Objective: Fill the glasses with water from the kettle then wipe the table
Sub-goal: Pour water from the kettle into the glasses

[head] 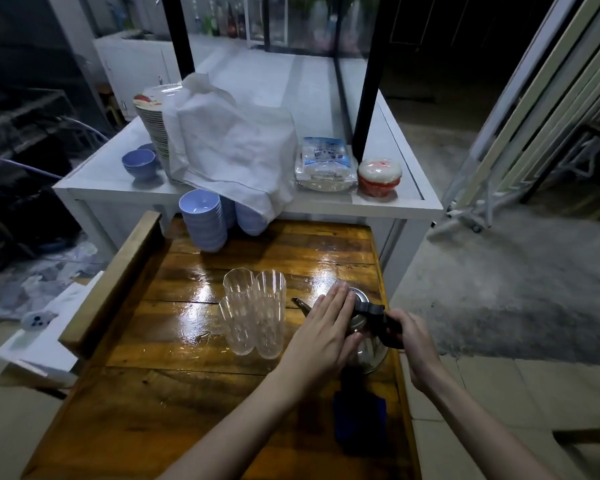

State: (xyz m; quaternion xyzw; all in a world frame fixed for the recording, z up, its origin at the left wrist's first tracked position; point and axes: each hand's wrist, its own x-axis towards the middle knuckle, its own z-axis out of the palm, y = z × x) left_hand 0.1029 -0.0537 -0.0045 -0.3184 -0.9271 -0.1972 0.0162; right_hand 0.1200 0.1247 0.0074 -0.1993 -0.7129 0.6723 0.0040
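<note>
A steel kettle (365, 351) with a black handle stands near the right edge of the glossy wooden table (174, 386). My right hand (409, 336) is closed around the kettle's handle. My left hand (326, 332) lies flat on the kettle's lid and side, fingers straight and together. The spout points left toward three clear ribbed glasses (255, 318) that stand upright in a tight cluster, empty as far as I can see. A blue cloth (359, 422) lies on the table just in front of the kettle.
Stacks of light-blue bowls (203, 220) stand at the table's far edge. Behind it a white counter (371, 202) carries cloth-covered plates (229, 150), a packet and a red-and-white container (379, 178). A raised wooden rail (115, 282) borders the table's left side.
</note>
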